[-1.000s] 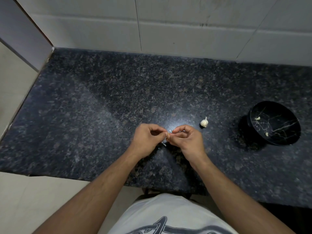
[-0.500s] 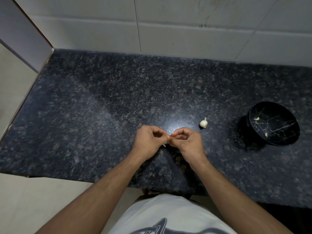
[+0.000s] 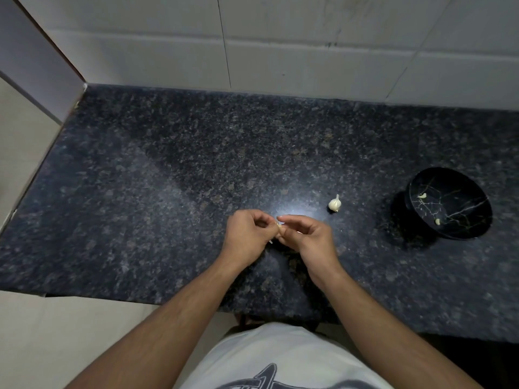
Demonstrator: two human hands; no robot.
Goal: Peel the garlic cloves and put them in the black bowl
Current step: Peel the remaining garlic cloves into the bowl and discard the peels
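**Two-hand grip on a garlic clove above the tabletop**

Left hand point(image 3: 247, 237): fingers curled inward, thumb and fingertips meeting at the inner edge of the hand. The grip pinches a small pale garlic clove point(image 3: 279, 226), which sits at the point where both hands meet. A thin pale sliver point(image 3: 271, 242) shows just below the left fingertips; whether it is loose skin or part of the clove cannot be told.

Right hand point(image 3: 309, 237): fingers curled, index finger extended toward the left hand, fingertip touching the same clove from the right. The grip is closed on the clove together with the left hand. Most of the clove is hidden by the fingers; only a small pale part is visible between them.

Both hands are held over the dark speckled tabletop point(image 3: 140, 192), near its front edge.

Right of the grip and slightly farther from the person: a garlic bulb point(image 3: 335, 203) lying on the tabletop, near the right hand but not touching it.

Far right of the grip, well apart: the black bowl point(image 3: 474, 220) with pale vein markings, standing on the tabletop. Two peeled cloves lie inside, one point(image 3: 421, 195) toward the far left of the bowl's interior, one point(image 3: 437, 221) nearer the front.
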